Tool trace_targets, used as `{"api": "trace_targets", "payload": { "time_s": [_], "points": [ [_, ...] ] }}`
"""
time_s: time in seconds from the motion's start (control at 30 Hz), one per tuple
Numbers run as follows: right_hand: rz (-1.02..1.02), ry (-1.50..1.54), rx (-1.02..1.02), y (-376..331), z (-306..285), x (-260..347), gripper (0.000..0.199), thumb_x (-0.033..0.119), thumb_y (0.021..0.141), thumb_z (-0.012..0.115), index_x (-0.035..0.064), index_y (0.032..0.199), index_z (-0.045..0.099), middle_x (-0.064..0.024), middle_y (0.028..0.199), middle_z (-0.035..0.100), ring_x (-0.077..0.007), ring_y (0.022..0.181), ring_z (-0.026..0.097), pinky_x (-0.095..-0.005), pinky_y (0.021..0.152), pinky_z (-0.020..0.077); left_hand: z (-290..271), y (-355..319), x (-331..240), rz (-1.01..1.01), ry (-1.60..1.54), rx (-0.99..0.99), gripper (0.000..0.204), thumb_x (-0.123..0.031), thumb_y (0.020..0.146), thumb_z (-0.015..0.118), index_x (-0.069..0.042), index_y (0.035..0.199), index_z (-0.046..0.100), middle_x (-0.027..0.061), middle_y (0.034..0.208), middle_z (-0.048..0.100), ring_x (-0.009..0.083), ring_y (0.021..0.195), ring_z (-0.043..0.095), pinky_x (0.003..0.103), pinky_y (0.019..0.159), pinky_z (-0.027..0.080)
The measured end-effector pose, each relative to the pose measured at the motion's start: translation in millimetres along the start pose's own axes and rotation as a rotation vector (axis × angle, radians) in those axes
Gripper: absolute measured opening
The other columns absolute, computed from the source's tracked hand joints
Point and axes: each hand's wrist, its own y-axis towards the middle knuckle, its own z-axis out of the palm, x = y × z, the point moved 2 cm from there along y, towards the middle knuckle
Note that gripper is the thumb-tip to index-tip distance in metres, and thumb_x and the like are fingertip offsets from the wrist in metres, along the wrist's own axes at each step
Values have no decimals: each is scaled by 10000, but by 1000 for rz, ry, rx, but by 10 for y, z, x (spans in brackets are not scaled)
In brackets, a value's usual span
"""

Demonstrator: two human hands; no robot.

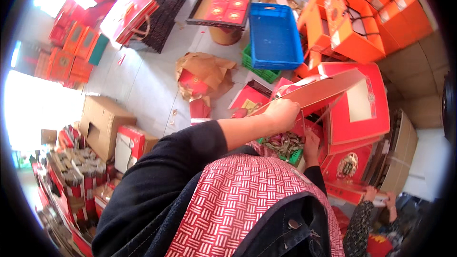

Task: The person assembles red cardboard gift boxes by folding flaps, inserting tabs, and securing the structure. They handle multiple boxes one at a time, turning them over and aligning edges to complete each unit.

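Observation:
My left hand [284,114] is closed in a fist at the near end of a long, flat reddish-brown panel [328,90], which slants up to the right. Just below it, my right hand [312,145] has its fingers bent beside a thin upright edge or cord; what it holds, if anything, I cannot make out. Beyond the panel stands a large red box with a pale rectangle [359,102]. Beneath my hands, a green basket [296,156] holds dry, leaf-like scraps.
A blue crate [273,33] sits on a green one [259,69], beside orange gift bags [354,31]. A black-rimmed tray [202,12] carries red packets. Crumpled brown paper [221,71] lies on the floor. At lower right, another person's hands [370,193] touch a red box. Cartons [107,123] stand left.

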Motion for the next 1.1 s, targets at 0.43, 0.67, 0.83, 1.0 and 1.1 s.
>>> {"api": "trace_targets", "payload": {
  "time_s": [0.43, 0.67, 0.83, 1.0, 1.1],
  "points": [
    [-8, 276, 142, 119, -57, 571, 213, 226, 931, 513, 37, 957, 608, -17, 821, 597, -87, 705, 541, -226, 564, 420, -1466, -2305, 1066, -288, -64, -687, 85, -21, 806, 585, 17, 824, 511, 179, 639, 398, 306, 552, 381, 324, 522, 403],
    [293, 169, 372, 45, 710, 400, 176, 179, 903, 534, 33, 858, 622, -31, 705, 603, -92, 601, 568, -211, 518, 447, -2221, -2862, 1811, -648, 137, -719, 108, -34, 773, 572, 10, 869, 548, 249, 778, 552, 434, 773, 537, 406, 660, 459],
    [306, 28, 432, 471, 1162, 626, 152, 146, 885, 547, 14, 861, 619, -44, 762, 627, -94, 595, 572, -212, 517, 453, -2962, -3071, 2938, -803, 316, -770, 121, -57, 753, 581, 9, 855, 574, 238, 802, 586, 402, 809, 583, 429, 691, 461],
    [338, -31, 394, 958, 1588, 935, 133, 121, 866, 566, 1, 847, 621, -56, 781, 638, -105, 598, 584, -215, 488, 466, -3998, -3463, 4216, -905, 694, -813, 130, -81, 749, 570, -19, 861, 594, 216, 864, 604, 396, 844, 586, 468, 731, 472],
    [320, -133, 428, 1192, 1857, 1098, 140, 124, 877, 553, 0, 896, 616, -63, 815, 648, -109, 626, 601, -228, 551, 496, -4409, -3370, 4846, -889, 799, -914, 212, -121, 784, 562, -13, 963, 598, 234, 891, 601, 393, 888, 582, 463, 761, 480]
  ]
}}
